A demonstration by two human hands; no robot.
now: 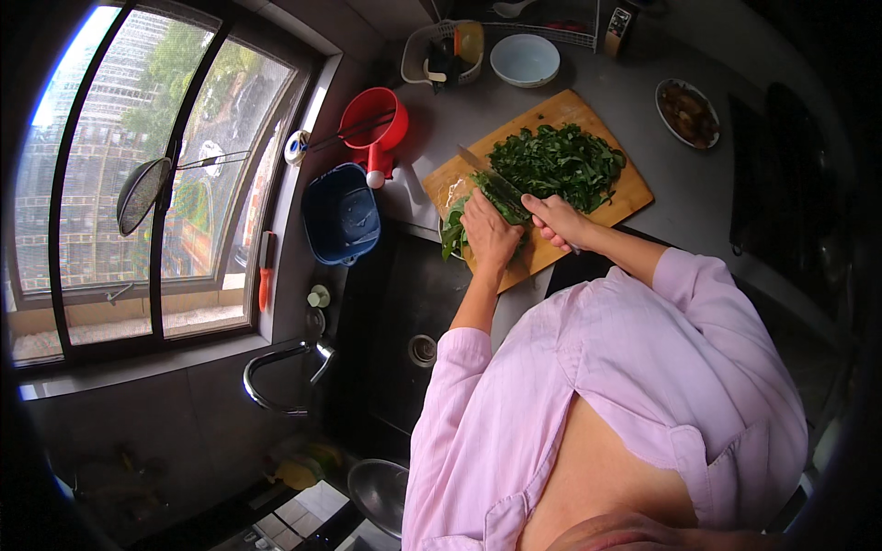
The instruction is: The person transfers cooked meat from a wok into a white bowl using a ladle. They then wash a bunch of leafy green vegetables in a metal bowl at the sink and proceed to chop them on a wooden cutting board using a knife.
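Observation:
My right hand (557, 220) grips the handle of a kitchen knife (474, 158), its blade slanting up and left across the wooden cutting board (572, 107). Bits of green cling along the blade. Close beside it, my left hand (490, 231) presses a bunch of leafy greens (455, 224) against the board, fingers bent near the knife. Some whole leaves stick out past that hand, over the rim of a container mostly hidden under the board's edge. Beyond the blade lies a large heap of chopped greens (561, 165).
The black sink (406, 296) with its curved faucet (275, 375) lies left of my body. A blue basin (341, 213) and red ladle-like pot (375, 117) stand by the window. At the back are a basket (420, 55) and pale bowl (525, 60); a plate of food (687, 113) sits right.

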